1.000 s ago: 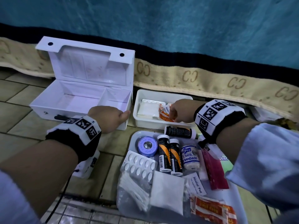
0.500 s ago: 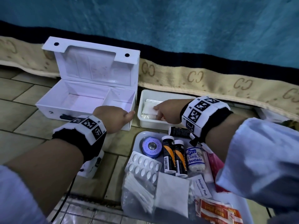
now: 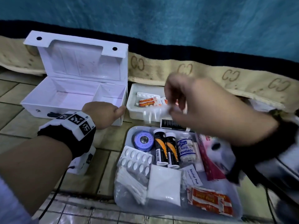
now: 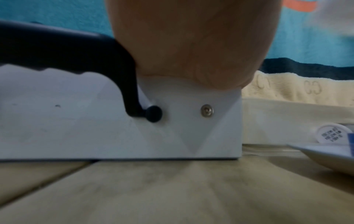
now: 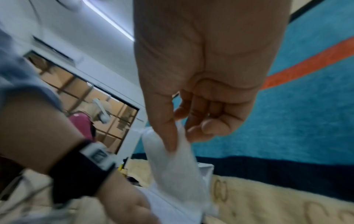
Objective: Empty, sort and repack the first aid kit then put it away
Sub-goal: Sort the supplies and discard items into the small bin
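Observation:
The white first aid box [image 3: 32,109] stands open on the tiled floor with its lid up and both compartments bare. My left hand [image 3: 103,113] grips the box's front right corner; the left wrist view shows my palm [image 4: 191,45] resting on the front wall [image 4: 95,128] beside the black handle [image 4: 76,53]. My right hand [image 3: 171,109] is raised and blurred above the small white tray [image 3: 134,110]. It pinches a thin white gauze packet [image 5: 172,166] between thumb and fingers [image 5: 168,136].
The small tray holds a blister pack [image 3: 145,95] and plaster strips [image 3: 148,101]. A larger tray [image 3: 129,131] in front carries a tape roll [image 3: 143,141], two tubes [image 3: 166,149], a bandage [image 3: 186,149], pills, swabs, gauze [image 3: 163,185] and plasters [image 3: 210,201]. A beige-edged blanket [image 3: 226,75] borders the back.
My right hand has come up out of the small tray with the white packet pinched in it. The left hand has stayed on the box corner.

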A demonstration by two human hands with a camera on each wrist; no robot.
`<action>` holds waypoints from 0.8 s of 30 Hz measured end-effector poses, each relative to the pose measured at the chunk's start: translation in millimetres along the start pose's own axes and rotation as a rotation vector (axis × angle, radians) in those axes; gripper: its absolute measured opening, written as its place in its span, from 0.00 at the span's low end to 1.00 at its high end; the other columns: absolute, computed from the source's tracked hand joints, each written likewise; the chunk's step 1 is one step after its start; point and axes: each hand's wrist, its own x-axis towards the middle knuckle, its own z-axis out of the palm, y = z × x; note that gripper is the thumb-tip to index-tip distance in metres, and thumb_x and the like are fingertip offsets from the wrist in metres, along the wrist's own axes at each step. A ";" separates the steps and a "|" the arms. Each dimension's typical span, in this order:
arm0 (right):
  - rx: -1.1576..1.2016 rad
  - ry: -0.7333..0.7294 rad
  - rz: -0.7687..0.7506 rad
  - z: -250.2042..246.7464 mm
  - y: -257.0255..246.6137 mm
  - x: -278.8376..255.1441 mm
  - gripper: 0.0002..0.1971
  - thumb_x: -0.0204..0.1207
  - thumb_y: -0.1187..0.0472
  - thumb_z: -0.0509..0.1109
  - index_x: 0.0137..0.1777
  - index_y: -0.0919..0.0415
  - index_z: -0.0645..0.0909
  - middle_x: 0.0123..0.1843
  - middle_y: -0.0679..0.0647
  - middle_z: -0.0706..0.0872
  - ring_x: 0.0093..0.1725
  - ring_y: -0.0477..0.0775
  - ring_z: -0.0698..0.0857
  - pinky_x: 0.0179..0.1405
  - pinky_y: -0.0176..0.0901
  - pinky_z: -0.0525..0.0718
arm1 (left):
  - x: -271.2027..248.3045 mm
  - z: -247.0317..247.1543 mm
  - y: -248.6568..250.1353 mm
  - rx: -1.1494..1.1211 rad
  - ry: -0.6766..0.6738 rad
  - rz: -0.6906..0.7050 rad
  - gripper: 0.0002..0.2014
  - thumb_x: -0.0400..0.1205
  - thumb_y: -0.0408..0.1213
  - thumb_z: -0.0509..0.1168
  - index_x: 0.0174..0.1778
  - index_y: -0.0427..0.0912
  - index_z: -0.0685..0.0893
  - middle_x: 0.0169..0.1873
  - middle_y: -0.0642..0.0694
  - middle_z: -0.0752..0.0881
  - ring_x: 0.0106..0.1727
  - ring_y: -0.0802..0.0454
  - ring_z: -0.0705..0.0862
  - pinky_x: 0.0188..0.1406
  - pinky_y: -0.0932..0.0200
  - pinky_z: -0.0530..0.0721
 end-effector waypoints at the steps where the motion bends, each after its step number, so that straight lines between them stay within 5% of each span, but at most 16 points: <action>1: -0.005 -0.091 0.011 -0.1 -5.7 -20.2 0.11 0.69 0.61 0.69 0.42 0.45 0.70 0.32 0.41 0.77 0.33 0.42 0.78 0.33 0.44 0.80 | -0.3 -0.5 0.3 -0.010 -0.003 -0.004 0.30 0.84 0.58 0.36 0.27 0.46 0.72 0.33 0.46 0.81 0.40 0.47 0.79 0.41 0.56 0.73; 6: 0.014 -0.418 0.029 39.8 -13.1 -82.4 0.14 0.66 0.62 0.61 0.45 0.42 0.67 0.47 0.42 0.75 0.46 0.47 0.81 0.43 0.45 0.81 | -4.7 -3.8 4.9 -0.031 -0.011 -0.027 0.27 0.85 0.57 0.36 0.27 0.49 0.68 0.41 0.43 0.83 0.46 0.43 0.80 0.49 0.53 0.75; 8: -0.022 -0.513 0.068 62.7 -11.1 -92.7 0.15 0.60 0.62 0.66 0.44 0.45 0.69 0.46 0.44 0.77 0.41 0.48 0.84 0.25 0.39 0.74 | -6.7 -4.7 5.5 -0.037 -0.004 -0.033 0.26 0.85 0.56 0.37 0.27 0.49 0.68 0.40 0.43 0.83 0.46 0.42 0.80 0.53 0.51 0.77; 9: -0.043 -0.516 0.070 71.3 -9.2 -96.2 0.18 0.53 0.60 0.70 0.41 0.47 0.69 0.41 0.44 0.77 0.32 0.46 0.84 0.17 0.35 0.62 | -7.7 -5.2 5.5 -0.043 -0.002 -0.035 0.26 0.85 0.56 0.37 0.27 0.49 0.67 0.40 0.43 0.83 0.46 0.42 0.81 0.54 0.50 0.78; 11: -0.192 -0.431 0.049 87.4 -6.4 -98.1 0.23 0.44 0.59 0.75 0.39 0.48 0.68 0.37 0.44 0.78 0.24 0.46 0.82 0.15 0.35 0.47 | -9.0 -5.9 5.5 -0.054 -0.007 -0.036 0.25 0.86 0.55 0.37 0.27 0.50 0.67 0.40 0.43 0.83 0.46 0.42 0.81 0.54 0.49 0.79; 14: -0.186 -0.493 0.053 101.1 -7.2 -95.7 0.19 0.63 0.67 0.70 0.52 0.54 0.69 0.52 0.54 0.77 0.44 0.60 0.86 0.20 0.39 0.51 | -10.2 -6.9 5.5 -0.045 -0.023 -0.029 0.26 0.85 0.57 0.36 0.28 0.50 0.68 0.43 0.43 0.84 0.47 0.43 0.81 0.55 0.50 0.78; 17: -0.210 -0.486 0.091 96.0 -8.1 -97.9 0.21 0.52 0.59 0.77 0.45 0.53 0.73 0.42 0.50 0.80 0.34 0.53 0.86 0.19 0.36 0.43 | -9.0 -5.7 3.7 -0.022 -0.033 -0.029 0.29 0.84 0.59 0.35 0.31 0.48 0.74 0.44 0.42 0.85 0.47 0.44 0.81 0.52 0.52 0.77; 19: -0.141 -0.492 0.098 86.7 -12.9 -95.5 0.17 0.58 0.54 0.74 0.47 0.51 0.74 0.45 0.49 0.81 0.41 0.53 0.86 0.19 0.36 0.58 | -8.3 -5.1 2.9 -0.019 -0.033 -0.037 0.31 0.84 0.60 0.35 0.35 0.45 0.78 0.44 0.43 0.86 0.46 0.45 0.80 0.49 0.54 0.75; 21: -0.148 -0.444 0.041 88.1 -9.6 -96.8 0.14 0.72 0.51 0.66 0.57 0.51 0.73 0.57 0.51 0.78 0.56 0.57 0.81 0.39 0.46 0.77 | -7.9 -4.9 3.7 -0.016 -0.028 -0.041 0.32 0.83 0.60 0.35 0.37 0.45 0.79 0.44 0.43 0.85 0.46 0.45 0.80 0.49 0.54 0.74; 22: -0.175 -0.435 0.023 87.8 -7.9 -96.2 0.14 0.74 0.50 0.64 0.58 0.51 0.73 0.58 0.51 0.76 0.58 0.57 0.79 0.45 0.48 0.78 | -8.0 -4.7 4.1 -0.016 -0.027 -0.041 0.32 0.83 0.60 0.35 0.37 0.45 0.79 0.44 0.44 0.85 0.46 0.45 0.80 0.50 0.54 0.74; 24: -0.171 -0.450 0.031 86.9 -10.6 -94.7 0.12 0.72 0.49 0.67 0.52 0.51 0.75 0.53 0.51 0.78 0.54 0.56 0.82 0.40 0.47 0.78 | -8.3 -4.5 4.1 -0.021 -0.026 -0.042 0.31 0.83 0.60 0.35 0.33 0.48 0.77 0.43 0.44 0.84 0.46 0.45 0.79 0.50 0.53 0.74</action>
